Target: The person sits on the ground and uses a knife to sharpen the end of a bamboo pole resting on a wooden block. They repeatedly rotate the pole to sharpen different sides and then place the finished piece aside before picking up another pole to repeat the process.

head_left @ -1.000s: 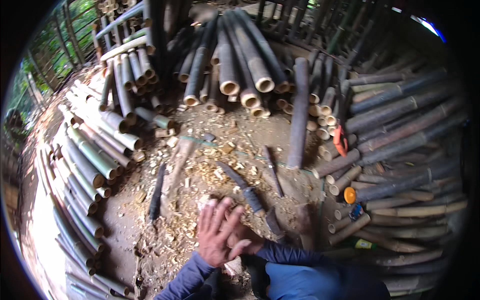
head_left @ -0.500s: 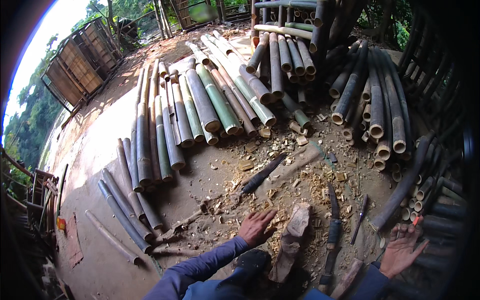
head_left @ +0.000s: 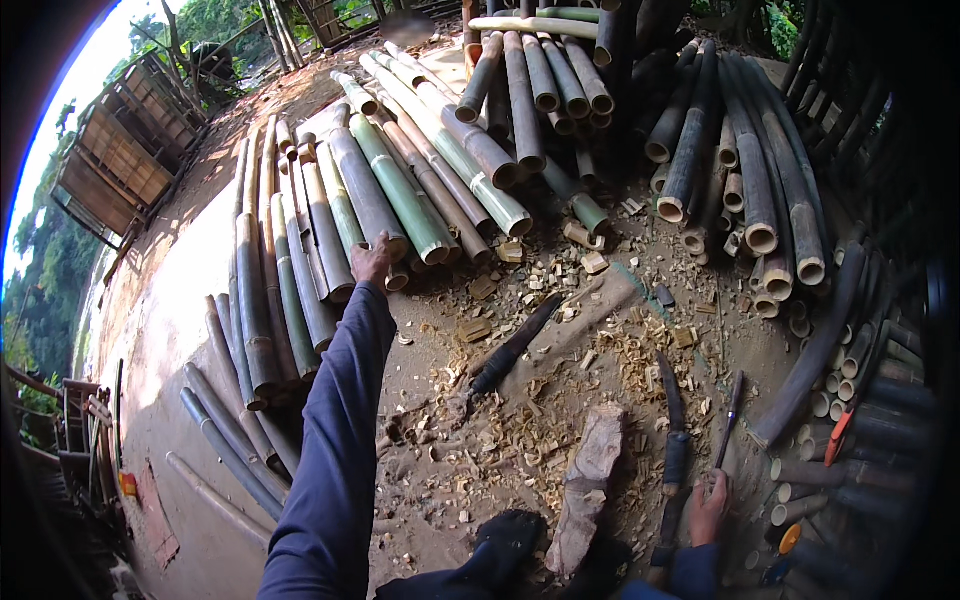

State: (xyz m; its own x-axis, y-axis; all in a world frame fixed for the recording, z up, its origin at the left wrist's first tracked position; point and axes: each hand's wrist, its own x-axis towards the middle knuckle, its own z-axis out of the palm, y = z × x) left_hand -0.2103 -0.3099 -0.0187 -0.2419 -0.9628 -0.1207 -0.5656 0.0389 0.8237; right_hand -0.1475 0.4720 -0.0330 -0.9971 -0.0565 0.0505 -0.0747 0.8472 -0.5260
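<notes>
My left hand (head_left: 371, 263) is stretched far forward, its fingers closed at the near end of a bamboo pole (head_left: 342, 210) in the row on the ground. The thick grey pole (head_left: 368, 185) lies right beside these fingers. Low on the right, my right hand (head_left: 708, 508) has its fingers curled at the lower end of a thin dark rod-like tool (head_left: 731, 415). Just left of that hand lies a long knife with a dark wrapped handle (head_left: 676, 458). A second dark-handled knife (head_left: 512, 350) rests among the shavings. A rough wooden block (head_left: 588, 485) lies by my knee.
Several bamboo poles are stacked at the back (head_left: 523, 100) and right (head_left: 690, 140). Short cut tubes (head_left: 800, 510) crowd the right side, with a red-orange handled thing (head_left: 838, 438) on them. Wood chips (head_left: 530, 410) cover the ground. A slatted panel (head_left: 115, 165) stands at far left.
My left hand has gone from above the shavings forward and left to the bamboo row. My right hand has moved left from the cut tubes to the thin tool, its spread fingers now curled.
</notes>
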